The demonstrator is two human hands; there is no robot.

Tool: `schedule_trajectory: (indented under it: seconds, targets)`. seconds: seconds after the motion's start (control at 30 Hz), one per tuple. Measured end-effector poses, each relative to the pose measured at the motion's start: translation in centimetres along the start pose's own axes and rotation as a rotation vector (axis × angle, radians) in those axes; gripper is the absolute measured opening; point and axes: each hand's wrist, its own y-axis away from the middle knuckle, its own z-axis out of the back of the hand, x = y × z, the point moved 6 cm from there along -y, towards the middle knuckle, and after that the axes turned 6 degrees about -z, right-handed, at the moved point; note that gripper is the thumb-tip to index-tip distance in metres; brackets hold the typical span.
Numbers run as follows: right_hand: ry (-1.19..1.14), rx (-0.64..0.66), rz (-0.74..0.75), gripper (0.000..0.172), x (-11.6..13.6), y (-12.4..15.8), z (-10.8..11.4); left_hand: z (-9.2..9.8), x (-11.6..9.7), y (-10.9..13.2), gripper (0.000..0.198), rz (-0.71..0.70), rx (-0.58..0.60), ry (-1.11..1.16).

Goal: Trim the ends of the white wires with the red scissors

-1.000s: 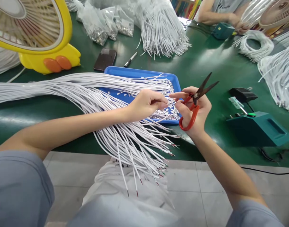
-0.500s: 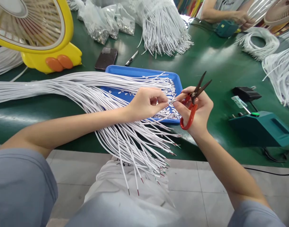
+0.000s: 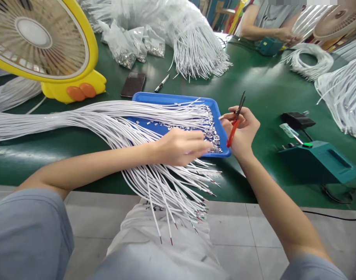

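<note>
Caution: the red-handled, dark-bladed scissors [image 3: 233,133], carried in my closed right grip [image 3: 244,132], could nick the slim, white-sheathed cables [image 3: 116,134] if swung left. My left grip [image 3: 182,147], half-curled over them, is blurred; I cannot tell its hold. Cables fan across the blue plastic tray [image 3: 166,96] and off the green surface [image 3: 262,87], some tips red.

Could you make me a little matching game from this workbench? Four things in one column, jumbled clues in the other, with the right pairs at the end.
Things:
1. Scissors
2. Tray
3. Pen
4. Large fan

Clues:
A. Lying beside a dark rectangular object
B. Yellow-framed
C. In the person's right hand
D. Blue, with white cables lying across it

Right pairs: 1-C, 2-D, 3-A, 4-B
</note>
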Motion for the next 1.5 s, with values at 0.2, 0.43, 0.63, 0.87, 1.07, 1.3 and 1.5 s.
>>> schedule_trajectory:
  seconds: [0.2,0.43,0.63,0.87,1.07,1.3,1.5]
  targets:
    - [0.054,-0.115,-0.013,0.025,-1.1,-1.1,1.3,0.2,-4.8,-0.6,0.017,-0.444,0.168,-0.219]
    - [0.055,-0.156,-0.140,0.025,-2.5,-1.6,1.8,-0.2,-5.2,-0.9,0.016,-0.436,0.242,-0.179]
    - [0.027,-0.168,-0.210,0.020,-3.7,-2.0,2.1,-1.5,-5.4,-0.4,0.026,-0.368,0.333,-0.097]
    - [0.102,-0.185,-0.210,0.026,-3.0,-1.4,1.9,-0.3,5.3,0.1,0.023,0.249,0.872,-0.490]
    - [0.085,-0.199,-0.199,0.028,-2.7,-1.4,2.0,1.6,10.3,2.1,0.027,0.502,1.072,-0.618]
    - [0.092,-0.200,-0.210,0.029,-3.1,-1.4,1.8,1.6,10.2,2.2,0.030,0.539,1.063,-0.539]
    - [0.113,-0.246,-0.235,0.028,-2.5,-1.2,2.5,1.1,11.6,3.0,0.031,0.470,1.013,-0.445]
